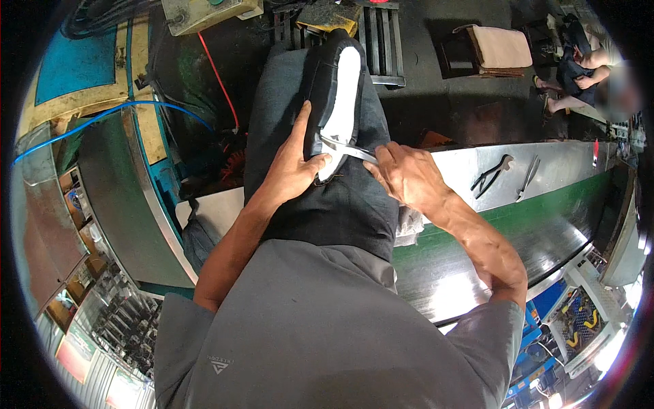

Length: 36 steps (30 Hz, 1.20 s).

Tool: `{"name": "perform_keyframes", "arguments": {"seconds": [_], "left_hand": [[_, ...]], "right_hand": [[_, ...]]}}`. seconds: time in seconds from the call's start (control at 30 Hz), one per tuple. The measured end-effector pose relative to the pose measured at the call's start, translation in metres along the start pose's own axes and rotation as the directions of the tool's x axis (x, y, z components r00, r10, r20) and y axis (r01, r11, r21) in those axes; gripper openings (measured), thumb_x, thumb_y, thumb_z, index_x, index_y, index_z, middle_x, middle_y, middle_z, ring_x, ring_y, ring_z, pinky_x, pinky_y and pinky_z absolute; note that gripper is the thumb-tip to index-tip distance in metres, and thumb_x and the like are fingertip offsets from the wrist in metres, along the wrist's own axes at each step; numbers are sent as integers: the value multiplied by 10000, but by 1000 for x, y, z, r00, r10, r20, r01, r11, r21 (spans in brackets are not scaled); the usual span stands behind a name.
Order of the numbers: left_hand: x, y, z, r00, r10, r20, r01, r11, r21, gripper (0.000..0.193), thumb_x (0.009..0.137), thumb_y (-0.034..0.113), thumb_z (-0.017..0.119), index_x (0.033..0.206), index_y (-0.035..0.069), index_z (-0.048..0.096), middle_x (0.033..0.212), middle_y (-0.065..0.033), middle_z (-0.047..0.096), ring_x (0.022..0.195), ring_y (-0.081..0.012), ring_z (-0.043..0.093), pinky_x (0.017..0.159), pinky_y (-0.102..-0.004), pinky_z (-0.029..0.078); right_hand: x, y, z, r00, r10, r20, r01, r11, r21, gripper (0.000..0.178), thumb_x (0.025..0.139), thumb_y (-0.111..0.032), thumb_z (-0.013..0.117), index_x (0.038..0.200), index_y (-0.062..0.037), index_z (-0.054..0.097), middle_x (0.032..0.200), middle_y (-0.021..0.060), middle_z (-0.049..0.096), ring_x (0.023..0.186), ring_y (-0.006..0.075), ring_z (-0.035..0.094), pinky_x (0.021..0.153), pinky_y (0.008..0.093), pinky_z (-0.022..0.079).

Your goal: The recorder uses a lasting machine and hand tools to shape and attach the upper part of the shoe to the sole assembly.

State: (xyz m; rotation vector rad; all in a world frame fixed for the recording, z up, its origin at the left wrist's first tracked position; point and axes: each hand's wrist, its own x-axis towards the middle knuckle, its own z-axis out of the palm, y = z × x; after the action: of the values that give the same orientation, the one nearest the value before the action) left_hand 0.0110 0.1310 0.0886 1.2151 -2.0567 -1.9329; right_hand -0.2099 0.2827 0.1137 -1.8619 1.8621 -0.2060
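Observation:
A black shoe upper (320,88) with a long white sole side (345,85) facing up lies lengthwise along my lap, its rounded end farthest from me. My left hand (291,169) holds it near its close end, index finger stretched along the left side and thumb pressed on the white part. From the right, my right hand (409,178) is closed round a shiny metal pincer-like tool (355,151). The tool's tip touches the shoe's left edge, close to my left thumb. My right fingers hide its handles.
To the right, black-handled pincers (492,176) and another slim metal tool (528,178) lie on a metal-edged green bench (504,221). A slatted rack (381,48) and a cloth-covered stool (501,49) stand ahead. Another person (586,75) sits far right. A blue hose (88,124) crosses the left.

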Motion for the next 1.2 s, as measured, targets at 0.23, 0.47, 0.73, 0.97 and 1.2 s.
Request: {"name": "perform_keyframes", "arguments": {"seconds": [0.23,0.47,0.73,0.97,1.2], "left_hand": [[16,-7,-10,953,-191,234,302,543,-783,877,1083,149,672,1773,153,129,1733,-204,339,1576,-318,386,1262,-411,365],[12,-15,1,996,-67,-54,68,998,14,845,1121,257,618,1748,26,101,1744,-284,301,1618,-335,319,1305,-398,274],[13,-34,-15,961,258,97,-272,948,167,1048,1023,40,715,1761,80,-28,1780,-226,200,1568,-264,361,1169,-339,469],[21,-34,-17,978,39,203,90,804,-587,1118,991,93,784,1748,35,-37,1785,-193,194,1607,-272,302,1300,-380,298],[10,-38,-1,999,42,31,-22,873,-487,1025,982,-18,734,1758,53,69,1755,-176,266,1575,-251,345,1284,-368,322]], "right_hand": [[-8,-1,8,986,139,93,-156,965,211,346,1066,-285,693,914,22,648,794,235,681,763,448,710,666,511,571],[-6,-14,-15,943,240,-232,-71,823,564,281,1109,-237,640,1040,34,669,805,208,677,686,423,686,637,489,543],[7,-27,-6,961,233,-146,-148,885,442,326,1094,-249,662,923,27,640,649,254,617,638,467,670,614,525,525],[9,-9,19,949,293,-113,-232,897,375,335,1016,-314,687,1019,21,693,829,242,710,807,451,737,716,528,567],[31,-11,29,949,316,18,-316,949,-5,251,854,-98,723,1020,-5,560,918,241,711,821,465,738,737,540,584]]}}
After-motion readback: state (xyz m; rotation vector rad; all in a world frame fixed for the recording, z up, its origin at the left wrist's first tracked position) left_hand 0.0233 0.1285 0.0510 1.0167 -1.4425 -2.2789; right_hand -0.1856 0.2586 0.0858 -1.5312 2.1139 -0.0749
